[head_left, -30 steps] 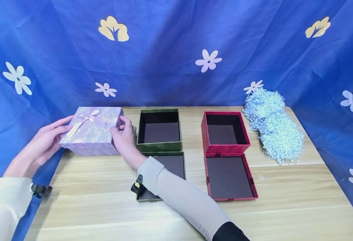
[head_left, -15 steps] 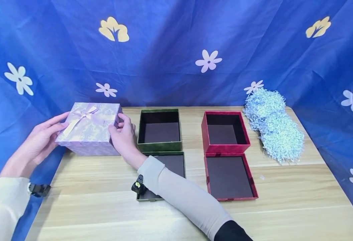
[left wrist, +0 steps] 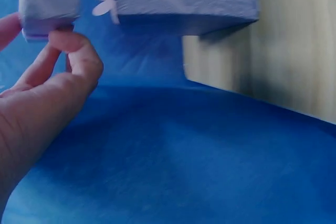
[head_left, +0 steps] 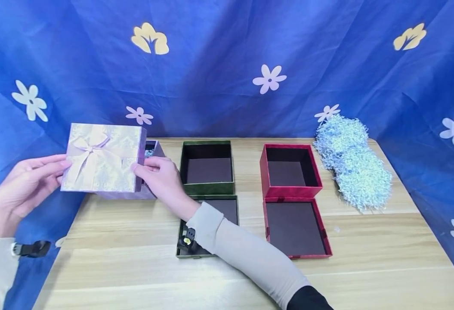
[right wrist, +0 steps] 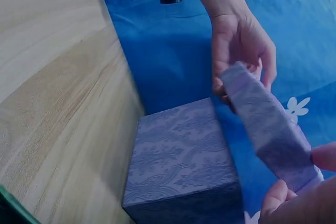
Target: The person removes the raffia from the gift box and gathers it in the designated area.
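A lilac patterned box lid (head_left: 110, 172) with a ribbon bow is held tilted above its box base (head_left: 159, 150), whose dark inside shows a little bluish filling at the right. My left hand (head_left: 27, 185) pinches the lid's left edge. At the lid's right edge my right hand (head_left: 165, 181) grips it between thumb and fingers. In the right wrist view the lid (right wrist: 270, 129) stands apart from the base (right wrist: 181, 156), with both hands on its ends. The left wrist view shows the left fingers (left wrist: 79, 56) pinching the lid's side (left wrist: 51, 1).
Right of the lilac box stands an open green box (head_left: 207, 188) with its lid (head_left: 227, 209) before it, partly under my right forearm. Farther right are an open red box (head_left: 291, 191) and its lid (head_left: 296, 228). Light-blue shredded paper (head_left: 352, 163) lies at the table's (head_left: 366, 267) right.
The lid has come up off the lilac box and moved left, tilting toward me and baring part of the base. Both hands have moved with it.
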Motion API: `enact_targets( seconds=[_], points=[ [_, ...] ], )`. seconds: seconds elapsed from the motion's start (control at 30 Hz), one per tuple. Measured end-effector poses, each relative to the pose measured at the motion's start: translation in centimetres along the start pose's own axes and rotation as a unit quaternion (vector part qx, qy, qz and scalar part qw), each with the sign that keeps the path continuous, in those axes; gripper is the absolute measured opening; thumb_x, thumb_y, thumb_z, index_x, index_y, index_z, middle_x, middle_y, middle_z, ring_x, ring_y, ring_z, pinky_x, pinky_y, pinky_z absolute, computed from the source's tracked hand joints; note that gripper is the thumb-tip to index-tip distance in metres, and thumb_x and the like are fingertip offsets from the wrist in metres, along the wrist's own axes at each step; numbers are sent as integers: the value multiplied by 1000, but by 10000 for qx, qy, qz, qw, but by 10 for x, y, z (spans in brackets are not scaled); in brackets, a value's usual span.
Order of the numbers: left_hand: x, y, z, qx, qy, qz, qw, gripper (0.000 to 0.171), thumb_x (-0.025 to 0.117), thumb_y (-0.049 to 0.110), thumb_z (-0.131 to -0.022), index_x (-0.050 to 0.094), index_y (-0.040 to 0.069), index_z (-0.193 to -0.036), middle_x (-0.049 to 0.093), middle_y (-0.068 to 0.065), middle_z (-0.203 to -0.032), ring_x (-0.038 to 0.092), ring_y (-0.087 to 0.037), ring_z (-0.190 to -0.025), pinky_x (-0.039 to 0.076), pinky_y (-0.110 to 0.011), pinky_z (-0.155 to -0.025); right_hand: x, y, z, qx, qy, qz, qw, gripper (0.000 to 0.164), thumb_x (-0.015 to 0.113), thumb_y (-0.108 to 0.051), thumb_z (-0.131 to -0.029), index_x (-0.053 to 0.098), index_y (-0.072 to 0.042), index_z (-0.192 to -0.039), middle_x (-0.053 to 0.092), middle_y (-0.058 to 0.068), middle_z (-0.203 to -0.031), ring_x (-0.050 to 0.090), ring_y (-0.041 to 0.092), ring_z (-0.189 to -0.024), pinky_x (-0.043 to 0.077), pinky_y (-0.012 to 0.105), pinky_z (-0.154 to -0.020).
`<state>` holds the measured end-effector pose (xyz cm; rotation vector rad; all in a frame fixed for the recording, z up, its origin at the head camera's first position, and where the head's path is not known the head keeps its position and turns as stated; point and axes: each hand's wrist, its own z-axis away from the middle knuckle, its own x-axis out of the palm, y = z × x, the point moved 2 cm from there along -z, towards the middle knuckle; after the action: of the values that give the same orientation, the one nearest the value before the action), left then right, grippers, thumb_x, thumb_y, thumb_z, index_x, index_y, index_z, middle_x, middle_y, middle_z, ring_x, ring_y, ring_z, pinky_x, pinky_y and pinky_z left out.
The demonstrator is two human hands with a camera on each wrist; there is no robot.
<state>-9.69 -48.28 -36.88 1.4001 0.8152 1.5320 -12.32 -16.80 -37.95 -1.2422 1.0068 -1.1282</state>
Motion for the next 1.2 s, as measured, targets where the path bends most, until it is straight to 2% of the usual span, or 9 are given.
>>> enact_targets(
  seconds=[0.17,0.4,0.5,0.63,0.77,0.9,1.03,1.13,1.2],
  points=[
    [-8,6,20,-155,266,-949,9950,43,50,-10,-111,86,13,-117,82,-4,-105,78,-15,-86,61,-20,-71,-6,-3,10,-415,-204,218,9987,28,89,-20,-93,85,-7,-117,65,-15,-98,61,-5,-84,52,15,-75],
    [-4,9,29,-221,529,-3002,9521,45,62,0,-110,82,40,-116,78,17,-113,73,0,-94,56,-12,-73,-13,-11,25,-9,-739,-212,9970,37,86,-16,-97,80,-16,-133,75,-10,-73,63,6,-55,52,20,-58],
    [-1,9,33,19,413,-2976,9538,42,60,-4,-110,83,29,-118,80,8,-104,71,-6,-87,57,-15,-74,-15,-12,30,23,-974,-539,9938,43,84,-14,-99,75,-15,-141,78,-5,-76,66,9,-54,60,25,-64],
    [6,9,38,191,240,-3354,9416,33,57,-8,-110,82,14,-115,79,-12,-91,70,-18,-74,51,-26,-64,-18,-10,35,26,-1229,-1034,9870,47,80,-8,-101,70,-11,-147,80,0,-80,74,10,-64,65,32,-69],
    [7,11,45,154,107,-4124,9108,32,57,-5,-111,81,18,-115,81,-19,-95,79,-21,-81,49,-34,-59,-17,-6,40,65,-1469,-1447,9785,50,77,1,-101,68,-9,-148,81,4,-85,80,15,-74,65,32,-72],
    [-3,12,52,213,-177,-4373,8989,36,54,-8,-112,78,14,-127,80,-22,-107,81,-24,-95,59,-35,-65,-13,-1,46,317,-1687,-2032,9640,51,70,11,-99,70,-11,-146,81,13,-90,81,21,-80,65,34,-76],
    [-19,13,51,449,-984,-3863,9160,47,40,-14,-113,66,5,-148,78,-19,-124,79,-29,-106,65,-37,-75,-12,2,50,525,-1694,-2283,9573,46,65,9,-101,75,-14,-140,81,17,-92,82,27,-84,65,35,-76],
    [-29,14,47,327,-2204,-2126,9514,55,19,-10,-116,48,-1,-162,68,-18,-144,74,-40,-118,64,-42,-86,-13,3,55,606,-1694,-2317,9560,36,64,1,-105,77,-11,-137,80,19,-92,81,31,-87,66,35,-76],
    [-31,14,45,-99,-2899,-866,9531,61,6,-3,-116,42,-3,-165,61,-17,-155,68,-47,-124,62,-45,-94,-13,4,58,675,-1682,-2339,9552,31,65,-4,-107,78,-10,-135,80,20,-92,81,33,-88,66,35,-75]
  ],
)
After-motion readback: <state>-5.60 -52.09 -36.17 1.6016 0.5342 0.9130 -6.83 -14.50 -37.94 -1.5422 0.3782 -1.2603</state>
